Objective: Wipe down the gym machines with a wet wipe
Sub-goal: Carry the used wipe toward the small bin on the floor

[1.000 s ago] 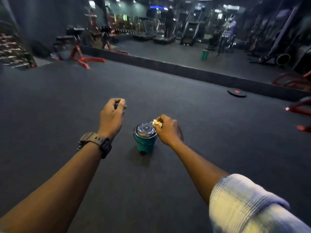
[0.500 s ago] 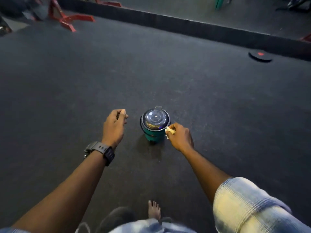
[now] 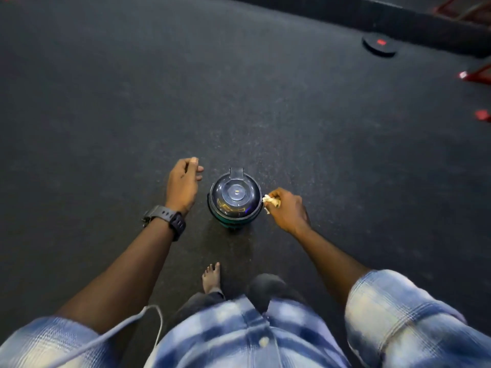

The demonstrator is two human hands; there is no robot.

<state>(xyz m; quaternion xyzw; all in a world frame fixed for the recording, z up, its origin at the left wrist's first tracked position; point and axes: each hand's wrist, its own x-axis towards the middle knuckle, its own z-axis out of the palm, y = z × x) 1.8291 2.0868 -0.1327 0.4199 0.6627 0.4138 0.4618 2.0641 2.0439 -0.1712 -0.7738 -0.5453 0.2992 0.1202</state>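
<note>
A small green bin [image 3: 235, 201] with a dark domed lid stands on the black rubber floor, seen from above. My right hand [image 3: 285, 209] is just right of the lid's rim and pinches a crumpled, yellowish-white wet wipe [image 3: 270, 201] that nearly touches the lid. To the left of the bin hovers my left hand [image 3: 183, 183], fingers loosely curled, nothing in it. A black watch sits on that wrist.
A black weight plate [image 3: 379, 46] with a red centre lies on the floor at the far right, near a low dark ledge [image 3: 398, 14]. Red machine feet [image 3: 475, 74] poke in at the right edge. My bare foot [image 3: 211, 277] stands just behind the bin.
The view has tilted down from the gym room to the floor and bin. My right hand with the wipe moved from over the lid to its right side. Left hand stays beside the bin.
</note>
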